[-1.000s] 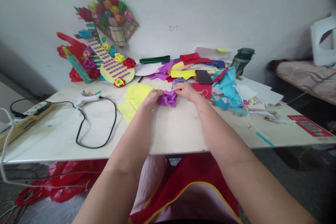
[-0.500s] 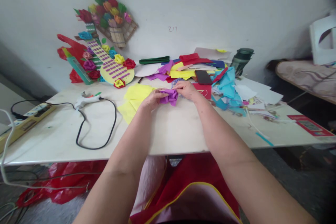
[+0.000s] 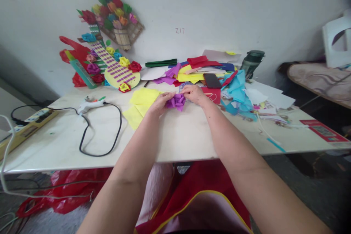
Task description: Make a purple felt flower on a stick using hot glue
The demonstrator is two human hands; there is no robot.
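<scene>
A purple crepe paper flower (image 3: 176, 102) with ruffled, folded petals is held between my hands over the white table. My left hand (image 3: 161, 104) grips its left side, fingers closed on the paper. On the upper right side, my right hand (image 3: 194, 94) pinches the flower's edge with thumb and fingertips. Part of the flower is hidden by the fingers. Beside my left hand lies a yellow crepe paper sheet (image 3: 141, 104), partly under that forearm. A red card (image 3: 212, 95) lies just beyond my right hand.
A white glue gun (image 3: 91, 105) with a looping black cord lies left, near a power strip (image 3: 29, 126). A guitar-shaped craft (image 3: 122, 73) with paper flowers leans at the back. Paper scraps, a phone (image 3: 212, 80), blue paper (image 3: 237, 89) and a dark bottle (image 3: 252, 62) stand right.
My left hand's fingers have shifted slightly along the purple flower, and its petals have turned a little. My right hand stays at nearly the same spot.
</scene>
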